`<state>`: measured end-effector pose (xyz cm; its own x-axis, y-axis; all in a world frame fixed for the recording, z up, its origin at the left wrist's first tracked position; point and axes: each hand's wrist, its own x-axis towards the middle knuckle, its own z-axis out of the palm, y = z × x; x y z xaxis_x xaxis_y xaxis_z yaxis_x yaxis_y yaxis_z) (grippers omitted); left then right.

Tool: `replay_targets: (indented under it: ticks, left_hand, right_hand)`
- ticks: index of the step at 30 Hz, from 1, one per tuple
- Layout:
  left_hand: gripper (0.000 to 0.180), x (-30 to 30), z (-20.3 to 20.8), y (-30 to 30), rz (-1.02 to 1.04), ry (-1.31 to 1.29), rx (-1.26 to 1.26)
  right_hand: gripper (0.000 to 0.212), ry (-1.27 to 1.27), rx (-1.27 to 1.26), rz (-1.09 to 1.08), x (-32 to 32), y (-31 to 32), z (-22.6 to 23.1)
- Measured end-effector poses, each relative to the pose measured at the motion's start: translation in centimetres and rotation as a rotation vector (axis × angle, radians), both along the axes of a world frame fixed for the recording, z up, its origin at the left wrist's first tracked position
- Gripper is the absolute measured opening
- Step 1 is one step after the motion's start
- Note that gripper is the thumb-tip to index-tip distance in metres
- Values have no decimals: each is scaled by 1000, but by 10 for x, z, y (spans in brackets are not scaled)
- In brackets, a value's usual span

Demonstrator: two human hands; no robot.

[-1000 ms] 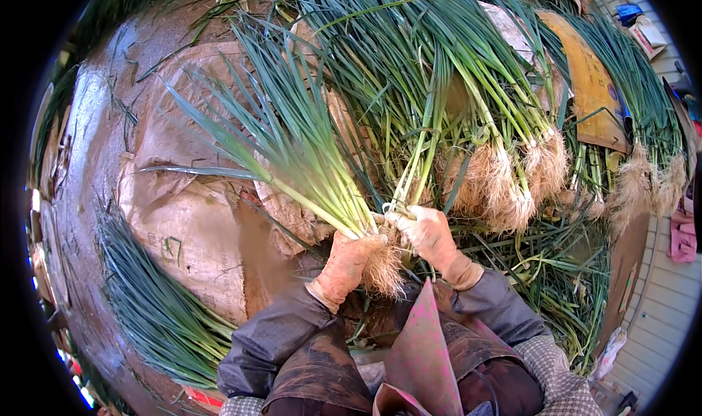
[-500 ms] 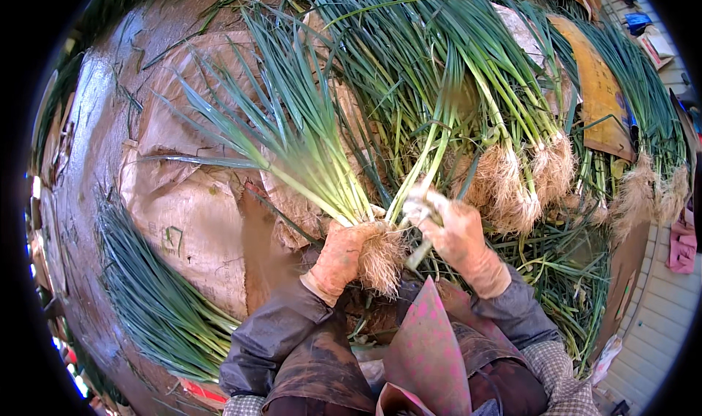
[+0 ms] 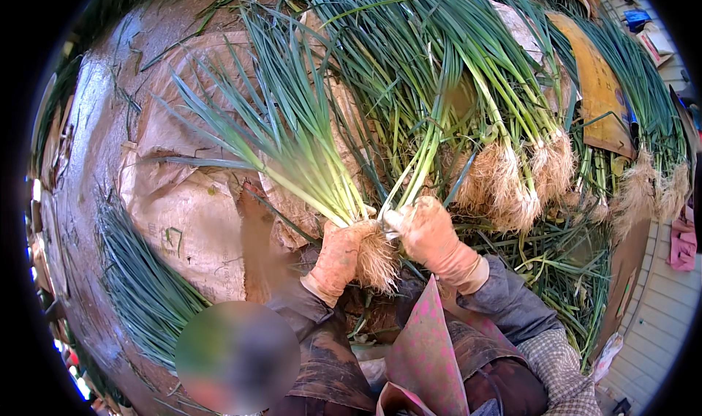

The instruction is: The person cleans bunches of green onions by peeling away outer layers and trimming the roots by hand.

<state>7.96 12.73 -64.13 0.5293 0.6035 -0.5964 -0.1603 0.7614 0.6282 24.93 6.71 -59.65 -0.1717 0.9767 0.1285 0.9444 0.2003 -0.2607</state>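
My left hand [image 3: 340,259], in an orange work glove, is closed round the lower ends of a bunch of green onions [image 3: 314,149]. Their leaves fan up and to the left. Pale, stringy roots [image 3: 378,262] hang out on the right side of that fist. My right hand [image 3: 431,237], gloved the same way, is closed at the base of a few separate green onion stalks [image 3: 418,171] leaning up to the right. The fingers hide the stalks' lowest ends. Both hands are close together above my lap.
A big heap of green onions [image 3: 395,57] lies ahead, its root clumps [image 3: 504,185] at the right. Brown sacking [image 3: 194,226] covers the ground on the left, beside another bunch [image 3: 142,284]. Loose leaves [image 3: 570,270] litter the right. A blurred round patch hides the lower left.
My right hand has moved left and closed in at the stalk bases beside my left hand. The pale strip below its fingers no longer shows. My left hand keeps its hold.
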Motion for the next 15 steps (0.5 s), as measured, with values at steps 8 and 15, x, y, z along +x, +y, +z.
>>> replay_targets:
  ticks: [8,15]
  left_hand:
    - [16,-6,-1,1,-174,41,387]
    - [31,1,26,9,-316,-212,-51]
  right_hand:
    - [21,1341,-1070,-253,-1,-32,55]
    - [55,1043,-552,-634,37,-33,1]
